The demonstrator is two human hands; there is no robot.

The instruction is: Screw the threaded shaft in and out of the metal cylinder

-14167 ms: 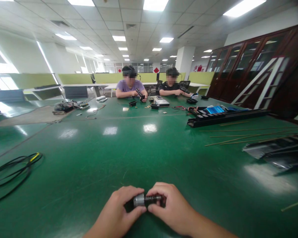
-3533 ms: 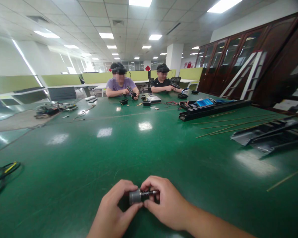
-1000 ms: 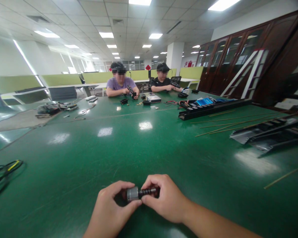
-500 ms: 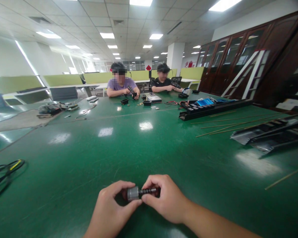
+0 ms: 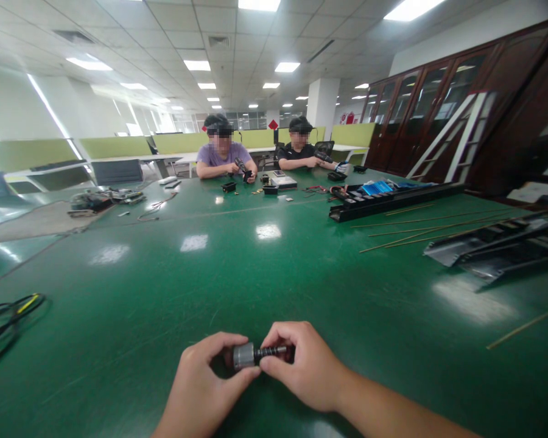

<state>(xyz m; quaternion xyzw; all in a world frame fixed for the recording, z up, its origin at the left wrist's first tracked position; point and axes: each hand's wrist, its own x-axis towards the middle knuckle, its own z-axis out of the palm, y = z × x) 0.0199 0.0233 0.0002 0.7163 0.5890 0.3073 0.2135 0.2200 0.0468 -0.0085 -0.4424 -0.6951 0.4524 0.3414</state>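
Note:
Just above the near edge of the view, both my hands hold a small grey metal cylinder with a spring-wound shaft (image 5: 245, 356). My left hand (image 5: 209, 380) is closed round the thick cylinder end, thumb below and index finger above. The thin dark shaft points right, and its coils show between the fingertips of my right hand (image 5: 307, 364). That hand pinches the shaft with thumb and fingers. My palms and curled fingers hide part of the piece. Beneath them is the green tabletop (image 5: 237, 274).
A black cable coil (image 5: 13, 322) lies at left. To the right are thin brass-coloured rods (image 5: 420, 234), metal channels (image 5: 497, 249) and a long black rail (image 5: 393, 202). Circuit boards (image 5: 105, 201) lie far left. Two people (image 5: 223, 155) sit opposite, each with a power drill.
Hardly anything differs. My left hand and the cylinder have shifted very slightly left; both hands keep the same grip.

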